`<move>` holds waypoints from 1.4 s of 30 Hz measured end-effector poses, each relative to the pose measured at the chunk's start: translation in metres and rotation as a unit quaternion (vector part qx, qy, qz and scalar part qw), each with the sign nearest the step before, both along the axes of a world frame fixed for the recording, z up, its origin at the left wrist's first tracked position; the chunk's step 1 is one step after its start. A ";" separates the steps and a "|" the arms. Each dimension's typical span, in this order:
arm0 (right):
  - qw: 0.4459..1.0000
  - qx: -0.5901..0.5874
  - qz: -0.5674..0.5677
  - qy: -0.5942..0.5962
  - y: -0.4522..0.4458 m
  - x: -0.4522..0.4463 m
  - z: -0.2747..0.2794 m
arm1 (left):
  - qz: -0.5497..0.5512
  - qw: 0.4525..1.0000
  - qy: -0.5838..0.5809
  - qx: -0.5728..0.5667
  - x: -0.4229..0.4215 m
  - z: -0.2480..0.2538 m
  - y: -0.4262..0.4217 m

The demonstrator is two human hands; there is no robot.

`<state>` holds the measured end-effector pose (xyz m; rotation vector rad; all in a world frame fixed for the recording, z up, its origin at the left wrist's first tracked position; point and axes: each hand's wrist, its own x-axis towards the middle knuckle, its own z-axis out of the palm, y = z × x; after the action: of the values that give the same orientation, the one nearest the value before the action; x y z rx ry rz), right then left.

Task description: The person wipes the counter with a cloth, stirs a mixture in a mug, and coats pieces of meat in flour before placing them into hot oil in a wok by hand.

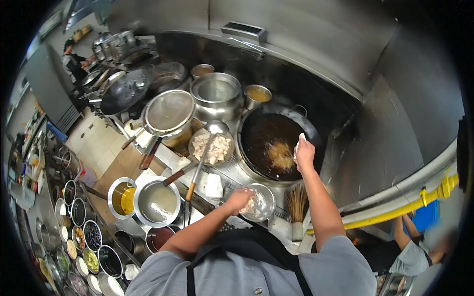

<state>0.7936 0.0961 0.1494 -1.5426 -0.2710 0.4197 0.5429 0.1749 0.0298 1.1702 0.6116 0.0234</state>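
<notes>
My right hand (pixel 304 150) is closed around a whitish coated piece of food (pixel 297 146), above the right side of a large black wok (pixel 316 126). Dark oil fills the wok, and a golden clump of food (pixel 280 157) bubbles in it. My left hand (pixel 240 200) reaches into a clear bowl (pixel 266 207), its fingers closed on pale pieces of food (pixel 248 205); the fingertips are partly hidden. Just left of that bowl lies a folded white cloth (pixel 214 186). Behind it, a dish of pale chopped pieces (pixel 220 149) has a ladle (pixel 203 158) resting across it.
A bamboo brush (pixel 296 212) stands by the wok's near edge. To the left are a strainer (pixel 170 111), a steel pot (pixel 216 89), and pots of yellow (pixel 122 198) and cloudy liquid (pixel 157 202). Another person (pixel 412 254) is at the lower right, one more far left.
</notes>
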 end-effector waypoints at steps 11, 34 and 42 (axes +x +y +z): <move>0.831 -0.361 0.144 -0.399 0.084 0.000 -0.065 | 0.083 0.988 -0.065 -0.110 -0.019 -0.039 0.016; 0.759 -0.210 0.482 -0.384 -0.051 -0.108 -0.002 | -0.094 0.989 -0.095 -0.061 0.007 0.050 0.006; 0.923 -0.184 0.323 -0.098 -0.074 -0.110 -0.010 | -0.114 0.966 -0.157 -0.169 0.006 0.056 0.006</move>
<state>0.6840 0.0221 0.1398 -1.8472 -0.9130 0.8721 0.5484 0.1813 0.0862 0.8738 0.1864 -0.0873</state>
